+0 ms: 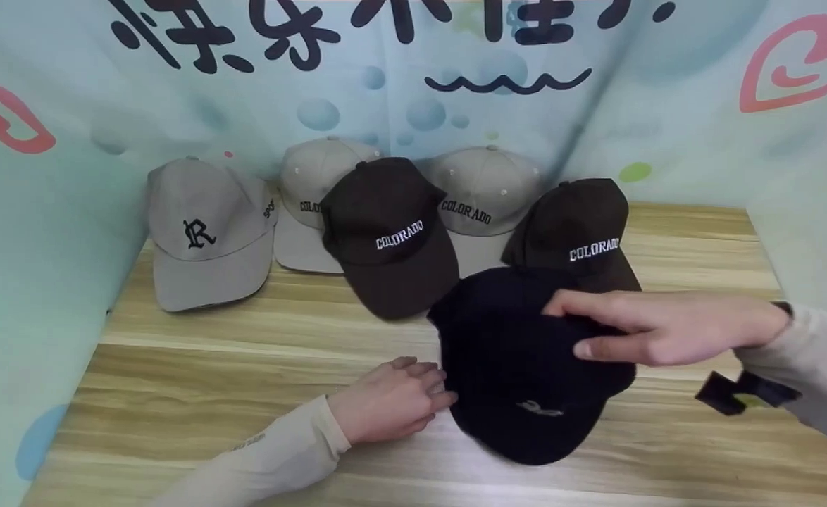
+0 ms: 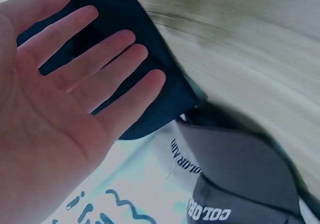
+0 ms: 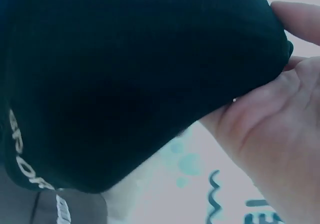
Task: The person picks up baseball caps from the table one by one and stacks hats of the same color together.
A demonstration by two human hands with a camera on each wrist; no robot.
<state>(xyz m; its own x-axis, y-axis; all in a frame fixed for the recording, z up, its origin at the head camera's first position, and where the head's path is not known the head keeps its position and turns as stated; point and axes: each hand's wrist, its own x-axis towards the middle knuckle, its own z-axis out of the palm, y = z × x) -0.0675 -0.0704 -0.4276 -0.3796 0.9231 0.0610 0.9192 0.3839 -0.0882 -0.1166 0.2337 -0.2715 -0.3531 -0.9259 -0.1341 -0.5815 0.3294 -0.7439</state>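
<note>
A dark navy cap (image 1: 505, 352), with a small light emblem near its brim, is at the front right of the other caps. From the right, my right hand (image 1: 653, 327) grips its crown, thumb and fingers closed around the top. In the right wrist view, the cap (image 3: 140, 74) fills most of the picture, and light lettering runs along its edge. Beside the cap's left side is my left hand (image 1: 389, 401), its fingertips close to the fabric. Its fingers (image 2: 125, 104) are extended and spread in the left wrist view; whether they touch the cap I cannot tell.
Behind stand a grey cap with an R (image 1: 209, 211), two beige caps (image 1: 322, 169) (image 1: 487, 183) and two dark brown COLORADO caps (image 1: 392, 225) (image 1: 575, 218), partly overlapping. A printed cloth (image 1: 385, 91) hangs behind the wooden tabletop (image 1: 244, 380).
</note>
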